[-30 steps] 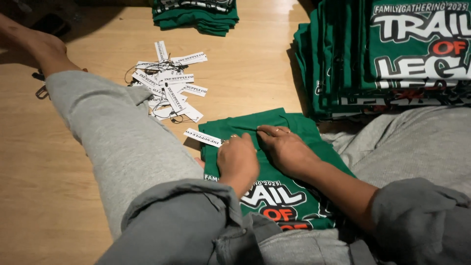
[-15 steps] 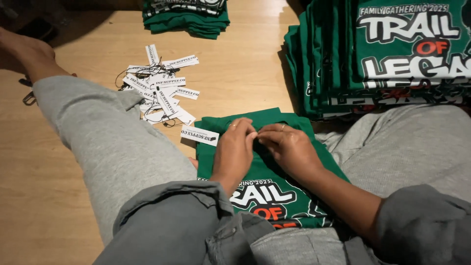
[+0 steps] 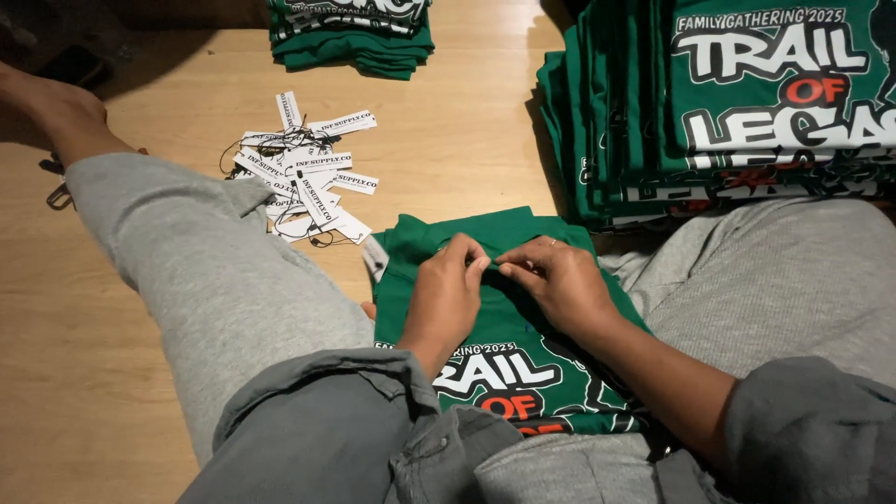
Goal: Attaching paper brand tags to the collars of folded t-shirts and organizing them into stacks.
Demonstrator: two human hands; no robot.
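Observation:
A folded green T-shirt [image 3: 523,364] with a white and orange print lies on the floor between my legs. Both hands rest on its upper part. My left hand [image 3: 446,297] and my right hand [image 3: 563,280] pinch the fabric at the collar, with their fingertips almost touching. Whatever small thing may be between the fingers is hidden. A white paper tag [image 3: 374,256] sticks out from the shirt's left edge, close to my left hand.
A loose pile of white tags with black strings [image 3: 303,182] lies on the wooden floor [image 3: 467,131] to the left. A tall stack of folded green shirts [image 3: 747,112] stands at the right, a smaller stack [image 3: 355,37] at the back. My grey-trousered legs flank the shirt.
My two hands have drawn closer together at the collar, fingertips now meeting. The white tag beside the shirt shows less of itself.

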